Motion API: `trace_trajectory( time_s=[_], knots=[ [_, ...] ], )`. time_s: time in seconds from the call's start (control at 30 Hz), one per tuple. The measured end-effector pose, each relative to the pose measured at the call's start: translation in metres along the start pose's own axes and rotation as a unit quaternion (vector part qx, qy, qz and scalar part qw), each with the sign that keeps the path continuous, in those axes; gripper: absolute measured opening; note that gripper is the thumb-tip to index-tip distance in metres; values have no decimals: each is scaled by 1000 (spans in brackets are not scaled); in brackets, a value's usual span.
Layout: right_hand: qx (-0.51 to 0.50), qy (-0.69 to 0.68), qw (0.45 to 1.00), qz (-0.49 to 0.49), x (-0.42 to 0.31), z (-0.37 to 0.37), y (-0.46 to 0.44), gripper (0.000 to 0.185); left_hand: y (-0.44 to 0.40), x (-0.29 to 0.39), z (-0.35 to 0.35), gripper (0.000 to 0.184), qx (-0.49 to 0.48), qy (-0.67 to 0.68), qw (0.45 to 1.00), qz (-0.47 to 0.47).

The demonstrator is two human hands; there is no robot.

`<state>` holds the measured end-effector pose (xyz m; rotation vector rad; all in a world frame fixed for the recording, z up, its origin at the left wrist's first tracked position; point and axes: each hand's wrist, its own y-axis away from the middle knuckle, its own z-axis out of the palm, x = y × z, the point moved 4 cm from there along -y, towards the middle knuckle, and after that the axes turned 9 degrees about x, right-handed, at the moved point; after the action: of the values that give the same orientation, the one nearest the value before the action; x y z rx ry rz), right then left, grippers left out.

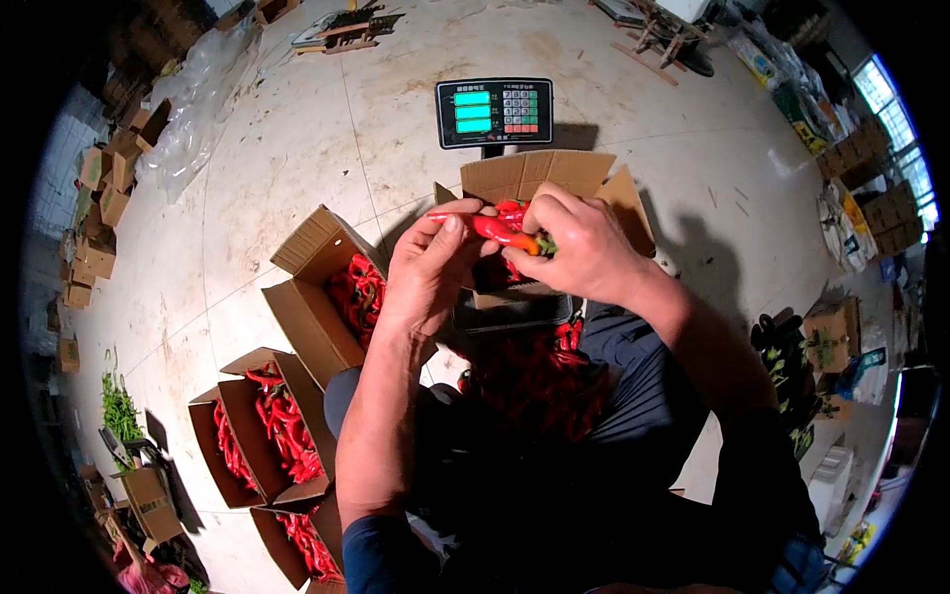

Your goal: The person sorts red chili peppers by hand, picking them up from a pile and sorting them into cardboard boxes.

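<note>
A long red chili pepper (492, 230) with an orange patch near its green stem is held in the air between my hands. My left hand (435, 259) is closed on its pointed end, thumb on top. At the stem end, the fingers of my right hand (586, 243) pinch it. Directly below is an open cardboard box (536, 170) with red chili peppers inside, partly hidden by my hands. Between my legs lies a heap of red chili peppers (534, 381), its lower part in shadow.
A scale display (494, 113) stands behind the box. To the left are several cardboard boxes of red peppers (287, 426). Green peppers (120, 406) lie at far left, dark eggplants (784, 361) at right. Stacked cartons (871, 218) and plastic sheeting (203, 109) line the sides.
</note>
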<state>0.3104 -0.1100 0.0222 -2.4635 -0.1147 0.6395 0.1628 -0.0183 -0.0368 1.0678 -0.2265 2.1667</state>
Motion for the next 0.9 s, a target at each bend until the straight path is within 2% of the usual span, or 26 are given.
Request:
trace_trajectory(
  time_s=[0.1, 0.2, 0.23, 0.3, 0.33, 0.37, 0.4, 0.43, 0.47, 0.5, 0.53, 0.6, 0.63, 0.73, 0.77, 0.87, 0.9],
  knots=[
    [-9, 8, 999, -48, -14, -2, 3, 43, -1, -6, -3, 32, -13, -6, 1000, -26],
    [-19, -113, 993, -14, -8, -9, 4, 43, 0, -9, -8, 35, -41, -12, 998, -56],
    [-21, -210, 975, 75, 1, -11, 3, 39, 0, -8, -8, 36, -53, -14, 996, -67],
    [-21, -388, 887, 249, 24, -15, 2, 41, 16, -8, 4, 42, -200, -234, 948, -82],
    [-18, -467, 820, 330, 34, -16, 3, 46, 26, -10, 11, 45, -272, -338, 897, -87],
    [2, -564, 738, 370, 36, -16, 1, 62, 35, -18, 24, 60, -338, -437, 832, -39],
    [3, -608, 682, 406, 40, -17, -1, 67, 42, -28, 33, 69, -350, -525, 771, 91],
    [9, -648, 643, 409, 43, -16, -2, 69, 44, -32, 40, 70, -339, -619, 708, 32],
    [14, -686, 601, 410, 45, -13, -1, 71, 41, -40, 35, 68, -318, -626, 710, 45],
    [26, -704, 585, 402, 45, -11, -1, 71, 38, -45, 32, 67, -297, -633, 713, 57],
    [38, -723, 567, 393, 43, -8, -1, 72, 33, -37, 30, 58, -215, -608, 764, -10],
    [44, -720, 577, 383, 39, -4, -3, 72, 16, -42, 26, 48, -101, -397, 912, 20],
    [45, -714, 589, 376, 37, 0, -4, 72, 13, -44, 28, 39, -107, -328, 938, -21],
    [40, -692, 609, 385, 29, 13, -5, 67, 12, -51, 42, 32, -87, -200, 974, -64],
    [31, -685, 620, 381, 27, 18, -4, 67, 12, -51, 44, 24, -64, -207, 975, -48],
    [24, -664, 654, 361, 30, 23, -5, 66, 8, -51, 38, 18, -41, -203, 977, -50],
    [24, -657, 666, 353, 32, 23, -6, 66, 9, -47, 41, 13, 3, -154, 987, -52]
  ],
)
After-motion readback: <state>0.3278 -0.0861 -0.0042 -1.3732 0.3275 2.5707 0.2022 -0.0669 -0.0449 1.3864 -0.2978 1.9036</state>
